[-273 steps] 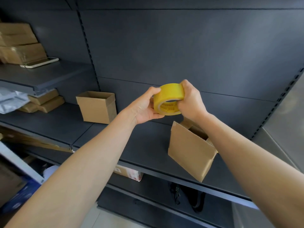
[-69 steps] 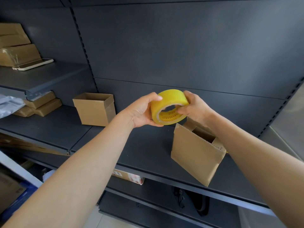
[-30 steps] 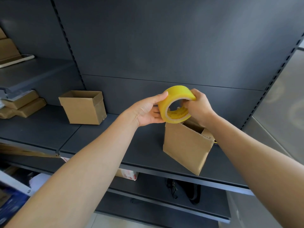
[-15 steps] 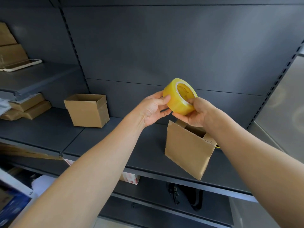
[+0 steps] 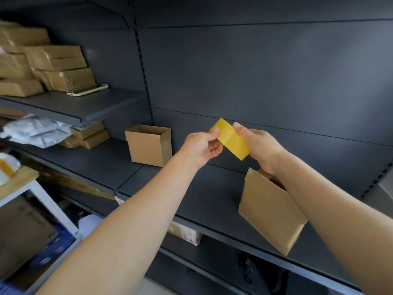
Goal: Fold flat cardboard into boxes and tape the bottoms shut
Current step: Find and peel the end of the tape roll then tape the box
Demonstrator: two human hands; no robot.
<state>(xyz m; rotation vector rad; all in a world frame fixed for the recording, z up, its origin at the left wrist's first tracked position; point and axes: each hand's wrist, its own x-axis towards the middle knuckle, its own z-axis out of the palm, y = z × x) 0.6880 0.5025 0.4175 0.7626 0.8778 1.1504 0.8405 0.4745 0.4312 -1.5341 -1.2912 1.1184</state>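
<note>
Standing box (image 5: 148, 145): upright on the shelf (image 5: 95, 165), open-topped, looked done; I could not see its bottom.
Left hand (image 5: 201, 146): fingers pinched the tape (image 5: 230, 139) at its left side.
Tape: held mid-air between both hands; loose end unclear to me.
Right hand (image 5: 260, 145): fingers gripped its right side.
Tilted box (image 5: 268, 211): below, on shelf edge, folded; taping judged outstanding, bottom hidden.
</note>
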